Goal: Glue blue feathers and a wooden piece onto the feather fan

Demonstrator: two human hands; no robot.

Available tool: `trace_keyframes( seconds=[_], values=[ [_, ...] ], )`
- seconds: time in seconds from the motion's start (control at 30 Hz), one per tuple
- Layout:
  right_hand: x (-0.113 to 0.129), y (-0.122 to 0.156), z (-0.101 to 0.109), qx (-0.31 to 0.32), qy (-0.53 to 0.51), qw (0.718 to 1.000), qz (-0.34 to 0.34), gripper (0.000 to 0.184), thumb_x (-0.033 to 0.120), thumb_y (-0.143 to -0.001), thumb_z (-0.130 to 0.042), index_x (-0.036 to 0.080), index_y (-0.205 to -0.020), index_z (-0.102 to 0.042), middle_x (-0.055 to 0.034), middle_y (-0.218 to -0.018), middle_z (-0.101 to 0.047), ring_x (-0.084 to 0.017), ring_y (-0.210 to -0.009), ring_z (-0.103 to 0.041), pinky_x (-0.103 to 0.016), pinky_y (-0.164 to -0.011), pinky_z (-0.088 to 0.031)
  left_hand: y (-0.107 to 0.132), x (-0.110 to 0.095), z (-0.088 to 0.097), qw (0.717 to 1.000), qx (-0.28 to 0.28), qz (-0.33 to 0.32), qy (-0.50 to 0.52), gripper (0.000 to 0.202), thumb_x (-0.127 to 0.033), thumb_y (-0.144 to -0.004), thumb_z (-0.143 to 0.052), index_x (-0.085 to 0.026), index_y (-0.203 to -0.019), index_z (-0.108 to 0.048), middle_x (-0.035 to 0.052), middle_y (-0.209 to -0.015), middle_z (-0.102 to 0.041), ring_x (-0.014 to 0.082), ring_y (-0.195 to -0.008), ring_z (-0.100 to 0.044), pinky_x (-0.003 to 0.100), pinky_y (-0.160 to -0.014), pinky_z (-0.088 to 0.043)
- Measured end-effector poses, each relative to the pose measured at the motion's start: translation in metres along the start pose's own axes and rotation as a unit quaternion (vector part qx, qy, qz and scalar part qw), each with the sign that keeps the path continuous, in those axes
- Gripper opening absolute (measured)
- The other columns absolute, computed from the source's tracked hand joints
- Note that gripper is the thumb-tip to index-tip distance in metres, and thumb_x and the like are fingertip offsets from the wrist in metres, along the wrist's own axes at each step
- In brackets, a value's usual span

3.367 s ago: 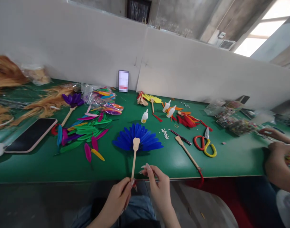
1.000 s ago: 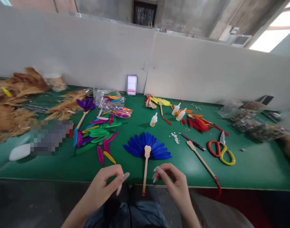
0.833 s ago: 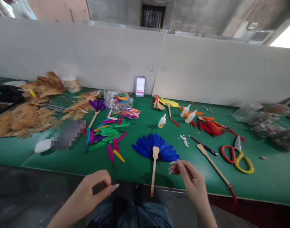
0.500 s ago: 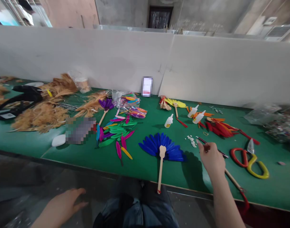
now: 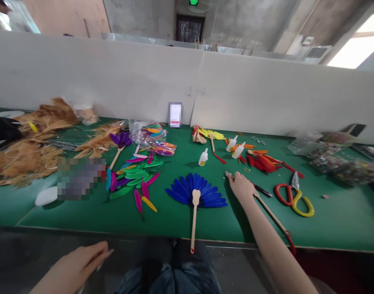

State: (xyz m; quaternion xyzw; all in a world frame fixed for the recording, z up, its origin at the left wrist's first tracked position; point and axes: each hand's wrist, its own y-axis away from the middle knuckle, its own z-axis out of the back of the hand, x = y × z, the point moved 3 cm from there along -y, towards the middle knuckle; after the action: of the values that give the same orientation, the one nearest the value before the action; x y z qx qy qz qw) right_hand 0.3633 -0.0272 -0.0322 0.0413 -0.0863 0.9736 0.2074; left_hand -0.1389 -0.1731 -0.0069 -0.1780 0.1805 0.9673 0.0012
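Observation:
My right hand point(image 5: 242, 188) reaches down onto the table, its bent fingers over the spot of the small white pieces point(image 5: 226, 174), which it mostly covers. Whatever lies between the fingertips is hidden. Left of it lies a blue feather fan point(image 5: 195, 198) with a pale wooden handle, the handle's end jutting past the table edge. A dark pen point(image 5: 262, 189) and a thin wooden stick point(image 5: 274, 216) with a red end lie beside my right wrist. Below the table's front edge, my left hand point(image 5: 78, 263) hangs in the air with fingers extended close together, holding nothing visible.
Small white bottles point(image 5: 203, 157) stand mid-table. Large scissors point(image 5: 294, 194) with red and yellow handles lie right. Loose coloured feathers point(image 5: 138, 175), a purple feather fan point(image 5: 121, 141) and tan feather bundles point(image 5: 30, 155) spread left. A phone point(image 5: 175, 114) leans against the white partition point(image 5: 128, 77).
My right hand has lowered onto the white pieces. My left hand's thumb and fingers have come closer together. The view has turned slightly right; the blue fan stays on the table.

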Motion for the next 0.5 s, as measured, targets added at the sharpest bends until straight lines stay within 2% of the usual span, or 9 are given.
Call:
trace_keyframes(
  seconds=[0.07, 0.17, 0.3, 0.37, 0.4, 0.47, 0.5],
  values=[
    [-0.002, 0.001, -0.001, -0.022, -0.022, 0.999, 0.004, 0.031, 0.039, -0.093, -0.046, 0.013, -0.081, -0.059, -0.0137, -0.079, -0.066, -0.025, -0.071, -0.065, -0.028, -0.056, -0.035, -0.009, -0.008, 0.001, 0.999, 0.012, -0.016, 0.049, 0.03, -0.051, -0.072, -0.052, -0.027, -0.079, -0.067, 0.0013, -0.089, -0.074, 0.0237, -0.087, -0.068, 0.027, -0.078, -0.05],
    [-0.004, 0.001, 0.001, -0.073, -0.074, 0.995, 0.005, 0.031, 0.039, -0.093, -0.045, 0.014, -0.078, -0.058, -0.0086, -0.075, -0.064, -0.019, -0.066, -0.061, -0.026, -0.054, -0.03, -0.022, -0.046, 0.007, 0.983, 0.072, -0.089, 0.142, 0.038, -0.053, -0.082, -0.045, -0.023, -0.069, -0.063, 0.0005, -0.063, -0.068, 0.0184, -0.064, -0.065, 0.023, -0.064, -0.05],
    [-0.006, 0.003, 0.015, -0.17, -0.17, 0.971, 0.008, 0.033, 0.041, -0.095, -0.036, 0.015, -0.089, -0.056, -0.0077, -0.083, -0.062, -0.016, -0.066, -0.058, -0.025, -0.055, -0.034, -0.036, -0.112, 0.025, 0.959, -0.033, -0.145, 0.242, 0.03, -0.048, -0.082, -0.055, -0.021, -0.081, -0.068, 0.0005, -0.066, -0.069, 0.0158, -0.06, -0.063, 0.021, -0.06, -0.048],
    [-0.003, 0.01, 0.026, -0.206, -0.222, 0.953, 0.025, 0.034, 0.042, -0.095, -0.035, 0.015, -0.093, -0.055, -0.0078, -0.084, -0.062, -0.016, -0.066, -0.058, -0.026, -0.058, -0.04, -0.04, -0.144, 0.031, 0.933, -0.07, -0.184, 0.302, 0.027, -0.044, -0.083, -0.056, -0.02, -0.079, -0.067, 0.001, -0.065, -0.068, 0.0142, -0.055, -0.061, 0.022, -0.058, -0.047],
    [0.0, 0.016, 0.032, -0.216, -0.245, 0.944, 0.037, 0.034, 0.042, -0.095, -0.035, 0.015, -0.094, -0.055, -0.0072, -0.082, -0.061, -0.016, -0.065, -0.059, -0.026, -0.059, -0.043, -0.042, -0.159, 0.032, 0.915, -0.07, -0.202, 0.342, 0.026, -0.041, -0.084, -0.057, -0.019, -0.076, -0.066, 0.0008, -0.064, -0.067, 0.0131, -0.054, -0.06, 0.021, -0.056, -0.047],
    [0.013, 0.035, 0.048, -0.225, -0.297, 0.926, 0.062, 0.032, 0.041, -0.096, -0.034, 0.016, -0.095, -0.054, -0.0054, -0.078, -0.062, -0.015, -0.062, -0.06, -0.026, -0.06, -0.048, -0.045, -0.185, 0.032, 0.874, -0.044, -0.21, 0.436, 0.027, -0.041, -0.084, -0.059, -0.017, -0.071, -0.062, -0.0012, -0.055, -0.061, 0.0107, -0.049, -0.057, 0.02, -0.052, -0.044],
    [0.021, 0.048, 0.058, -0.224, -0.329, 0.914, 0.079, 0.029, 0.039, -0.096, -0.036, 0.017, -0.095, -0.054, -0.0042, -0.076, -0.062, -0.014, -0.063, -0.061, -0.026, -0.06, -0.05, -0.047, -0.197, 0.03, 0.847, -0.008, -0.2, 0.492, 0.03, -0.042, -0.085, -0.059, -0.016, -0.069, -0.061, -0.0027, -0.05, -0.057, 0.0093, -0.045, -0.053, 0.019, -0.05, -0.042]
  ],
)
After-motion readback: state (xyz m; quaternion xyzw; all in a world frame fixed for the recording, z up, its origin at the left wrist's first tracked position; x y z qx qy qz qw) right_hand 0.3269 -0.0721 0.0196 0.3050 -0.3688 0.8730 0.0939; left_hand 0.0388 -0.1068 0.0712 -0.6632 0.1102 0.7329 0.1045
